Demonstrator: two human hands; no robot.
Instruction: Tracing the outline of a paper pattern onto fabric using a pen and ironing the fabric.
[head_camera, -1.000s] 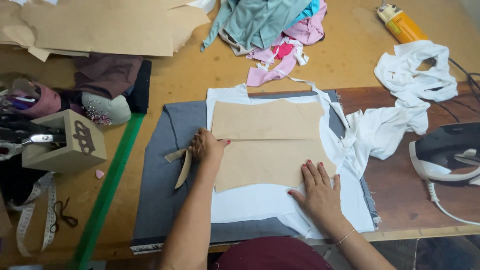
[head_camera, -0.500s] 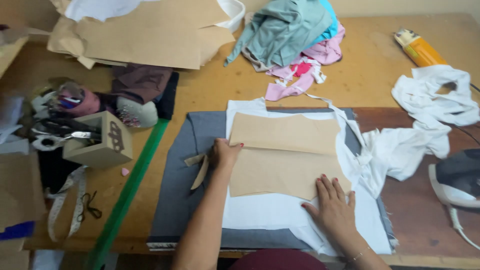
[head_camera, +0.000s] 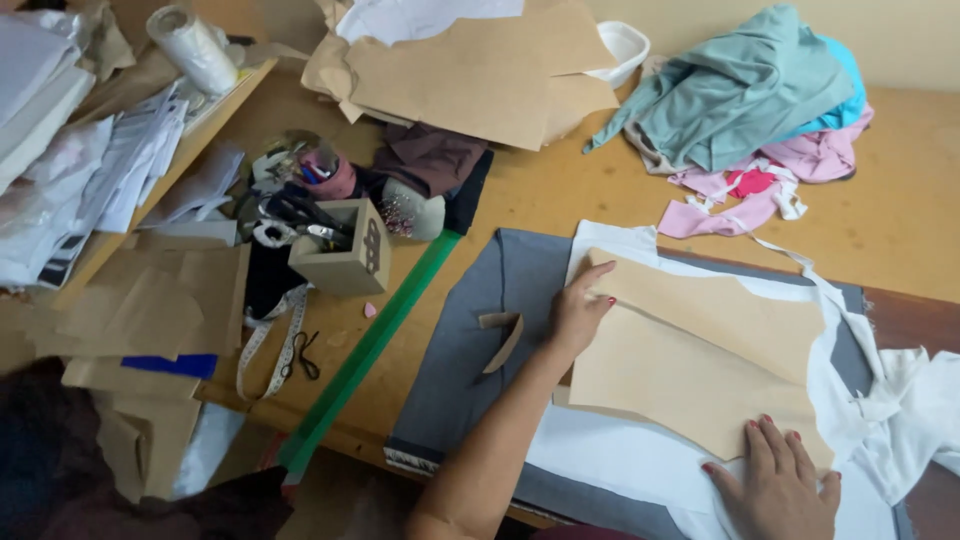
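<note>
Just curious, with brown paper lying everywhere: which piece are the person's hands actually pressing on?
The tan pattern piece on the white fabric, under both the left hand and right hand. The other brown sheets lie untouched.

Tan paper pattern (head_camera: 700, 350), white fabric (head_camera: 620, 460), grey cloth (head_camera: 480, 340), green ruler (head_camera: 375, 345)
</note>
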